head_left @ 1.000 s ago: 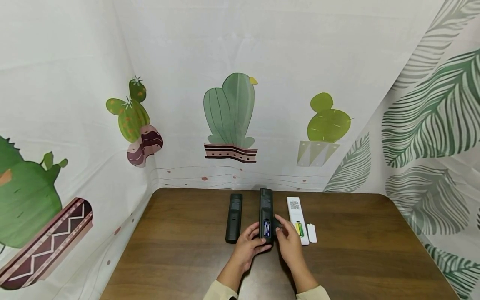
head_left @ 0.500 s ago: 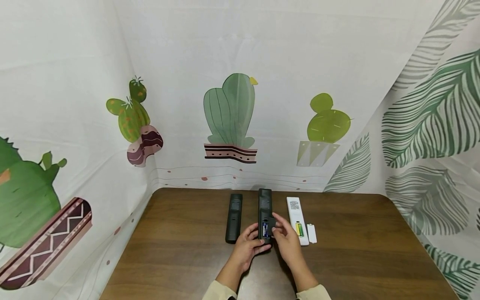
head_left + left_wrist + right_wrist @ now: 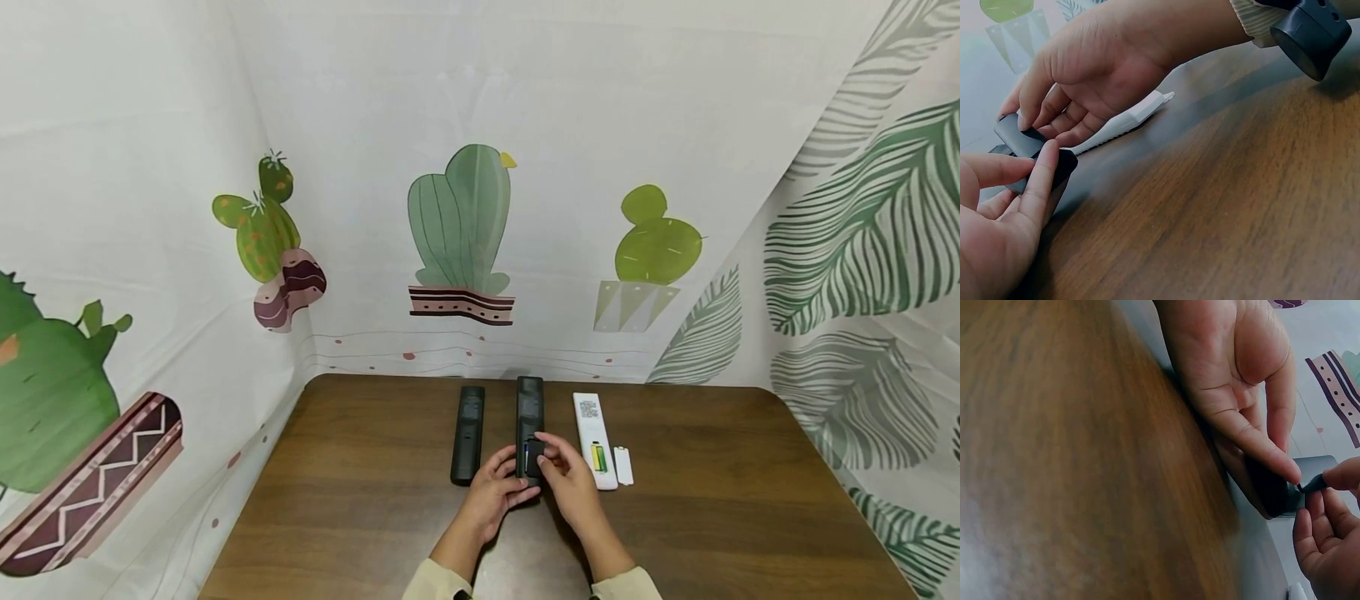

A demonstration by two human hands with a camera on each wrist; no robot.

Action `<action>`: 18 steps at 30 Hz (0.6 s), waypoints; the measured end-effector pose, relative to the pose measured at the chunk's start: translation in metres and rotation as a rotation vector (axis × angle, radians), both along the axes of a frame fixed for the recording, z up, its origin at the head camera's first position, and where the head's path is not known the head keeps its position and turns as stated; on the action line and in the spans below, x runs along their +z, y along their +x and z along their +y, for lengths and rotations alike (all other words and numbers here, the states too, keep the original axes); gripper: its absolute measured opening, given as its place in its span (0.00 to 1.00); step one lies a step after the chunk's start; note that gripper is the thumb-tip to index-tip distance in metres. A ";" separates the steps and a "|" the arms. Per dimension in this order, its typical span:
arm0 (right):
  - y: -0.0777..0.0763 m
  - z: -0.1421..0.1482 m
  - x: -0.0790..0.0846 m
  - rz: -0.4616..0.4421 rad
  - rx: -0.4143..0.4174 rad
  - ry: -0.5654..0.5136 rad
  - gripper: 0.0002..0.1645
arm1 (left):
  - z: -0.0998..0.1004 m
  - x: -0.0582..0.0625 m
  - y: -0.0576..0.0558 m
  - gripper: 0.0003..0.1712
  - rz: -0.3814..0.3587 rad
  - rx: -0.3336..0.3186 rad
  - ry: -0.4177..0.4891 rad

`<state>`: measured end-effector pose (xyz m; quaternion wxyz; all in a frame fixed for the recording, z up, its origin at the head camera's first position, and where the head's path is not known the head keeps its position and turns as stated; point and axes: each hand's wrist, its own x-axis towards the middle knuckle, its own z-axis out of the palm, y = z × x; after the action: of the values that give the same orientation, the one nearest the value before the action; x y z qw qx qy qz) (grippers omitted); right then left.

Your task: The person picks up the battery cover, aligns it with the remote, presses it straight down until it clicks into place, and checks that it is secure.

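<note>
The black remote has its long axis twelve-to-six over the counter, lower end clamped in the fingers of the left hand. The right hand, nearer the dark cover, pinches it at ten o'clock, a battery peeking out at its nine-o'clock edge.

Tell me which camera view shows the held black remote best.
The head view. There the black remote shows from end to end, only partly covered. The left wrist view shows little more than its near end; the right wrist view shows a dark end and a short stretch of body, the rest hidden.
</note>
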<state>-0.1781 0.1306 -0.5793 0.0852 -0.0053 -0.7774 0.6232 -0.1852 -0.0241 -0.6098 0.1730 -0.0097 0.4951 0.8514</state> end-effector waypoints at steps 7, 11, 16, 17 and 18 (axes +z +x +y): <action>-0.001 -0.001 -0.002 0.014 0.003 0.024 0.22 | -0.001 0.000 0.001 0.42 0.007 -0.002 -0.006; -0.001 -0.002 -0.001 0.009 0.007 0.017 0.22 | -0.001 0.001 0.002 0.42 0.006 -0.006 0.003; -0.001 -0.002 -0.002 0.002 0.022 0.020 0.22 | -0.001 0.001 0.001 0.42 -0.004 -0.005 0.002; -0.001 -0.002 -0.002 0.002 0.024 0.023 0.22 | -0.001 0.000 0.001 0.42 -0.004 -0.006 0.002; -0.001 -0.002 -0.002 0.002 0.025 0.025 0.22 | -0.001 0.000 0.001 0.42 -0.005 -0.007 0.003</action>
<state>-0.1795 0.1287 -0.5812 0.0784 0.0062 -0.7849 0.6146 -0.1843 -0.0255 -0.6093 0.1772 -0.0097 0.4936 0.8514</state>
